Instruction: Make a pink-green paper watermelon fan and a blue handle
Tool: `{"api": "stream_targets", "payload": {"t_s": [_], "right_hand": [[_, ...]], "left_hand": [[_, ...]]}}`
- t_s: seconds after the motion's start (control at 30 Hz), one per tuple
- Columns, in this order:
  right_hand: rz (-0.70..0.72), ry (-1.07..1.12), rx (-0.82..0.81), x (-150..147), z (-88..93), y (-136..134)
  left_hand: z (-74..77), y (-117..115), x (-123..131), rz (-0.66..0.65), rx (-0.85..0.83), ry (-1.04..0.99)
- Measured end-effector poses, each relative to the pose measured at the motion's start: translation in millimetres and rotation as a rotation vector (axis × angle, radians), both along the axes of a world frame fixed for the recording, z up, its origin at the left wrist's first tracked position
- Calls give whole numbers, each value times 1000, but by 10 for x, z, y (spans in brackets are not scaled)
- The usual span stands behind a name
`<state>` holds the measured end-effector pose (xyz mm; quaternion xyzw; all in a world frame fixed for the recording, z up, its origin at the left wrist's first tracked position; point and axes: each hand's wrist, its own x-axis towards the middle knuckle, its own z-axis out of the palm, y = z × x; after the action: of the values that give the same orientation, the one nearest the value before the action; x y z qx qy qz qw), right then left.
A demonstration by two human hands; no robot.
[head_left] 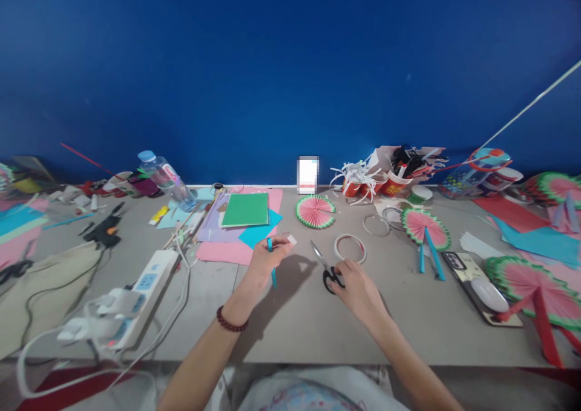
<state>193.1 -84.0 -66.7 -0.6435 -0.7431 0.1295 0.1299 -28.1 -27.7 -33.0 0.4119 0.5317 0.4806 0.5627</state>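
Observation:
My left hand [267, 261], with a beaded bracelet on its wrist, is closed on a narrow blue strip [273, 276]. A small white piece [292, 240] shows at its fingertips. Black-handled scissors [320, 257] lie on the table, blades pointing away and to the left. My right hand [354, 282] is closed at the scissors' handles, with its fingertips on them. Just beyond that hand is a roll of tape [350, 249]. A round pink and green pleated paper fan [315, 211] lies flat near the wall.
Left of centre, a green sheet [246, 209] tops coloured papers. A power strip [147, 290] with cables, a glue gun [105, 229] and a bottle [170, 181] stand farther left. At right are finished-looking fans [425, 228], a phone [467, 278], a mouse [489, 295] and cups [394, 184].

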Motion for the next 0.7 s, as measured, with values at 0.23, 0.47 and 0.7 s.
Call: {"api": "stream_targets", "payload": {"t_s": [0.23, 0.47, 0.7], "right_hand": [[-126, 34, -96, 43, 41, -13], [-204, 987, -505, -24, -79, 61], [-22, 1395, -683, -273, -120, -13]], "left_hand": [[-18, 14, -5, -34, -47, -141], [-3, 14, 23, -40, -47, -177], [-67, 31, 8, -86, -47, -208]]}}
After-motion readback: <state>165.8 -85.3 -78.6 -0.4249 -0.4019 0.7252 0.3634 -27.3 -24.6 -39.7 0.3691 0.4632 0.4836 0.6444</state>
